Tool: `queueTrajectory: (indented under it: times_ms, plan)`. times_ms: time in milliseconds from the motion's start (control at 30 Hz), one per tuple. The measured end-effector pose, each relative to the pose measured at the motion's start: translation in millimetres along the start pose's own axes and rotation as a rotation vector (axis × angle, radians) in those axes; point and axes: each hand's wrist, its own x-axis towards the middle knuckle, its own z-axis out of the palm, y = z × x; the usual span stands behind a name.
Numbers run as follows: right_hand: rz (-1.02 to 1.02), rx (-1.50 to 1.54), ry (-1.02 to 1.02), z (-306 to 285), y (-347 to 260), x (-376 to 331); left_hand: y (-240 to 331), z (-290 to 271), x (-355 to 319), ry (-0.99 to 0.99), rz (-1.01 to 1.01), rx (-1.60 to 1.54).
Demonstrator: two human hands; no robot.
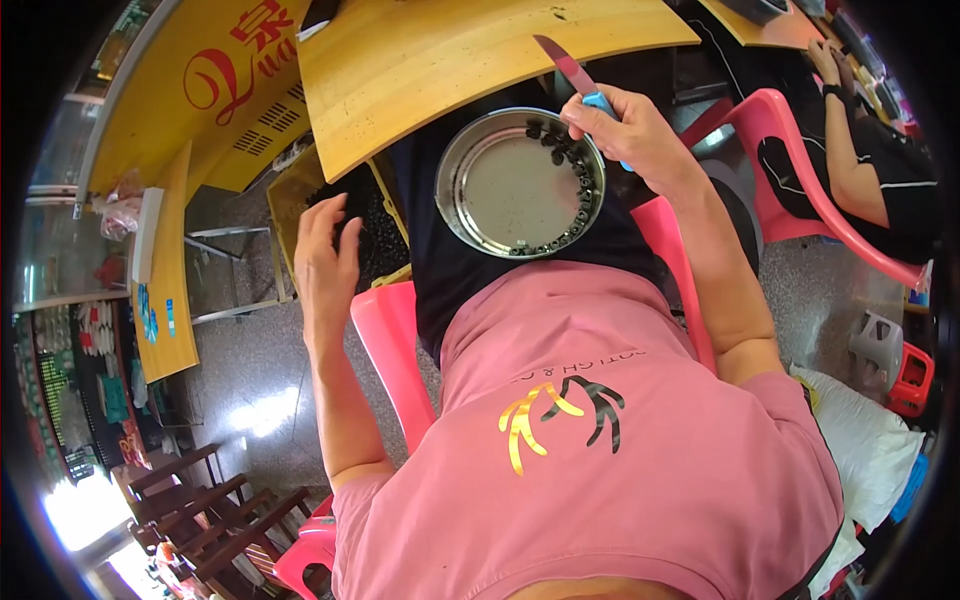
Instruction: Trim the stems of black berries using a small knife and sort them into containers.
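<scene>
My right hand (640, 135) is closed around the blue handle of a small knife (566, 65), its blade pointing up and left over the table edge. A round metal basin (490, 190) rests on my lap, just below that hand. Small dark ring-like pieces (583, 190) lie along its right and lower inner wall; I cannot tell what they are. My left hand (325, 260) is raised with its fingers apart and holds nothing visible. It is beside a yellow crate (285, 205) filled with small dark pieces (378, 235).
Ahead stands a wooden table (420, 70) with dark crumbs on it. Another person (850, 150) sits at the far right by a pink chair (790, 150). White sacks (860, 440) lie at the lower right, near stools (910, 380). Wooden chairs (215, 520) stand at the lower left.
</scene>
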Motion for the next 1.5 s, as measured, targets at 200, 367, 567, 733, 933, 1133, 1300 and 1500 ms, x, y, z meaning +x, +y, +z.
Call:
queueTrajectory:
  times_ms: [200, 367, 567, 733, 933, 1133, 1300, 1500]
  plan:
    - [-0.017, 0.006, 0.046, -7, -5, -1, 79, 56, 32, -0.414, 0.388, -0.339]
    - [-0.043, 0.017, 0.043, -8, 1, 0, 95, 136, 69, -0.436, 0.603, -0.215]
    - [-0.051, 0.028, 0.025, -9, 0, -1, 99, 173, 78, -0.499, 0.587, 0.002]
    - [-0.061, 0.028, 0.012, -8, 0, 0, 101, 155, 68, -0.464, 0.552, -0.092]
    - [-0.045, 0.012, -0.027, 4, 9, -1, 106, 122, 64, -0.466, -0.096, -0.931]
    - [0.034, 0.122, -0.063, 20, -5, -8, 116, 104, 57, -0.352, -0.086, -1.134]
    - [0.080, 0.190, -0.099, 19, -9, -9, 117, 106, 52, -0.274, -0.107, -1.172]
    - [0.086, 0.283, -0.117, 16, -7, -7, 119, 105, 47, -0.226, -0.193, -1.261]
